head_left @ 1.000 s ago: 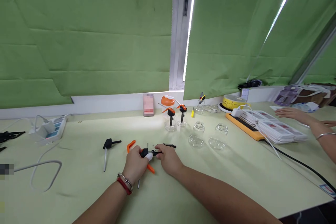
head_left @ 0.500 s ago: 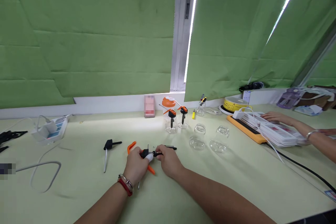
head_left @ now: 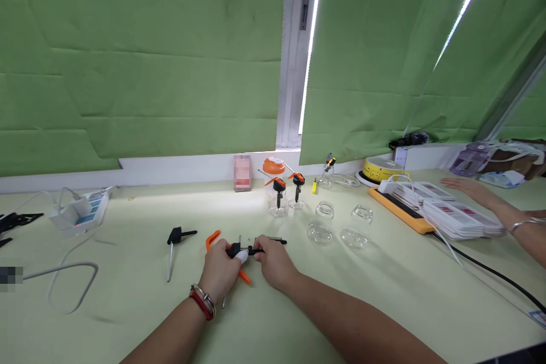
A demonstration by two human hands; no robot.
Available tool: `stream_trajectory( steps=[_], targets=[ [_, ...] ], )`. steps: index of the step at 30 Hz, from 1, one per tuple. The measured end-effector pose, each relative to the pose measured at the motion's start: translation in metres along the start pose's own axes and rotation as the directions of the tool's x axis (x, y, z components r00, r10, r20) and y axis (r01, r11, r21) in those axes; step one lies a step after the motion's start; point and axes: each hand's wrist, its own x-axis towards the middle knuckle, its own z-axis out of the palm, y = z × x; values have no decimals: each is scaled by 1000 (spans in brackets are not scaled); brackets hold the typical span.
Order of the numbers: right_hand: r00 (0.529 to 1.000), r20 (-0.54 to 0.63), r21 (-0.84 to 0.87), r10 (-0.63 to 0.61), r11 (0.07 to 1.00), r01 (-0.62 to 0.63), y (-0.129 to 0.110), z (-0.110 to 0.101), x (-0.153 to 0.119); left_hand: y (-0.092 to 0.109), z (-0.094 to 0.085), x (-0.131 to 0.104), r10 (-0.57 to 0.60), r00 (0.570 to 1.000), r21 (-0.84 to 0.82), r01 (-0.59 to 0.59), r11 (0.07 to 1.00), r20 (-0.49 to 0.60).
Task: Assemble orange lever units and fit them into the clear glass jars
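Note:
My left hand [head_left: 220, 267] is closed around a black sprayer part [head_left: 234, 249] with a thin tube, low over the table. My right hand [head_left: 274, 260] pinches a slim black piece [head_left: 256, 251] whose end meets that part. An orange piece [head_left: 213, 238] shows behind my left hand, and an orange end [head_left: 244, 277] pokes out below it. Past my right fingers lies a black rod with a spring [head_left: 279, 240]. To the left rests another black sprayer part with a tube [head_left: 175, 236]. My fingers hide most of the joint.
Clear bottles [head_left: 319, 233] stand right of my hands; black-and-orange spray heads [head_left: 279, 186] sit on others behind. An orange cap [head_left: 273, 165] is at the back. Rightward are stacked white cards [head_left: 454, 219], an orange-edged power strip [head_left: 401, 210], and another person's hand [head_left: 469, 189]. Cables lie left.
My hands hold the same parts in nearly the same position. At the right, the other person's hand has lifted off the card stack and shifted right.

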Motion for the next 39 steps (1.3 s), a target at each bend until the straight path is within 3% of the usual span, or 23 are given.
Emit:
stream_trajectory(
  steps=[23, 31, 39],
  targets=[
    [999, -13, 26, 41, 999, -40, -1, -5, -4, 4, -9, 1, -43, 999, 4, 43, 999, 3],
    [994, -23, 82, 106, 991, -104, 6, -33, -22, 6, -24, 2, -11, 999, -7, 12, 1000, 41],
    [987, -32, 64, 157, 986, -155, 7, -56, -19, 7, -34, 3, 27, 993, 193, -49, 980, 116]
  ],
)
